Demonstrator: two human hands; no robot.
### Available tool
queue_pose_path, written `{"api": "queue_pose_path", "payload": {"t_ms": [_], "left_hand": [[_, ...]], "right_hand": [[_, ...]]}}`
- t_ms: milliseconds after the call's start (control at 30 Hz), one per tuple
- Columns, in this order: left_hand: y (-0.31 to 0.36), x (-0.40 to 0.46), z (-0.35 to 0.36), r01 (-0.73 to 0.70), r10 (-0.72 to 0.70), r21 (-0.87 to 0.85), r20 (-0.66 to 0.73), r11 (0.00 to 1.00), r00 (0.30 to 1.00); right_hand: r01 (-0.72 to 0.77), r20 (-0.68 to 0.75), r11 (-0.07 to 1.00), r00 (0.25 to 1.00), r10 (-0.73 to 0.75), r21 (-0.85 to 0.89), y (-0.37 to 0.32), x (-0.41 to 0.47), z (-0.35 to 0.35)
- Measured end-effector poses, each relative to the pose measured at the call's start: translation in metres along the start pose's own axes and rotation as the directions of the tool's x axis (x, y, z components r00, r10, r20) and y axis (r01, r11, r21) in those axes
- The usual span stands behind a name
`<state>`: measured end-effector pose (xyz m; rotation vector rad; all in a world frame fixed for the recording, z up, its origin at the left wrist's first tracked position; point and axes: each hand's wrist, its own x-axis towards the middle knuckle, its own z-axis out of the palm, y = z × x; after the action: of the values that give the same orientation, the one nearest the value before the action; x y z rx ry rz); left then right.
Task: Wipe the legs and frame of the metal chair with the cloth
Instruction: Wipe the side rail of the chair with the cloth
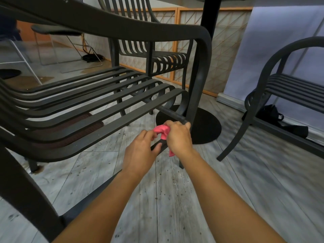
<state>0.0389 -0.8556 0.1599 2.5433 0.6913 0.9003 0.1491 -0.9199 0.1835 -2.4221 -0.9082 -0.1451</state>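
Right hand (178, 135) is curled tight around the crumpled pink cloth (162, 130), pressing it onto the dark crossbar (172, 114) under the seat of the black slatted metal chair (98, 95), right where bar meets front leg (195, 95). Left hand (140, 151) pinches a lower bar (157, 145) between thumb and fingers (likely to steady the frame against the rubbing). The legs lower down look still to be wiped, I'd judge.
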Motion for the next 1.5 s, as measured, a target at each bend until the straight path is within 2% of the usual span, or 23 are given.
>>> {"api": "queue_pose_path", "payload": {"t_ms": [267,500,600,733,867,1000,1100,1200,1367,1500], "left_hand": [[0.002,-0.013,-0.008,0.079,-0.093,-0.137,-0.095,0.987,0.991],[-0.003,-0.020,-0.026,0.148,-0.183,-0.259,-0.118,0.955,0.976],[-0.005,-0.023,-0.033,0.148,-0.194,-0.279,-0.144,0.949,0.970],[-0.006,-0.029,-0.040,0.123,-0.176,-0.281,-0.173,0.952,0.969],[-0.001,-0.037,-0.046,0.093,-0.136,-0.284,-0.139,0.954,0.981],[0.008,-0.048,-0.048,0.051,-0.034,-0.351,0.055,0.935,0.998],[0.016,-0.060,-0.046,0.061,0.031,-0.362,0.245,0.930,0.969],[0.020,-0.075,-0.044,0.074,0.044,-0.337,0.330,0.938,0.943],[0.013,-0.094,-0.046,0.078,0.035,-0.321,0.331,0.944,0.943],[0.009,-0.103,-0.058,0.028,0.048,-0.381,0.190,0.924,0.981]], "right_hand": [[0.058,-0.005,0.993,0.998,-0.058,0.102,-0.005,-0.025,0.003],[0.032,-0.019,0.887,0.999,-0.026,0.461,0.001,-0.045,-0.014],[-0.041,0.064,0.804,0.998,0.003,0.593,0.006,-0.057,-0.027],[-0.091,0.169,0.821,0.986,-0.007,0.564,0.022,-0.072,-0.035],[-0.048,0.160,0.849,0.986,-0.043,0.526,0.033,-0.086,-0.038],[0.020,0.120,0.857,0.988,-0.095,0.515,0.034,-0.098,-0.042],[0.033,0.088,0.815,0.991,-0.103,0.579,0.027,-0.106,-0.043],[-0.003,0.076,0.772,0.995,-0.059,0.636,0.021,-0.115,-0.043],[0.028,-0.011,0.781,1.000,-0.026,0.624,0.010,-0.129,-0.045],[0.011,-0.001,0.811,1.000,-0.013,0.586,0.004,-0.137,-0.044]]}}
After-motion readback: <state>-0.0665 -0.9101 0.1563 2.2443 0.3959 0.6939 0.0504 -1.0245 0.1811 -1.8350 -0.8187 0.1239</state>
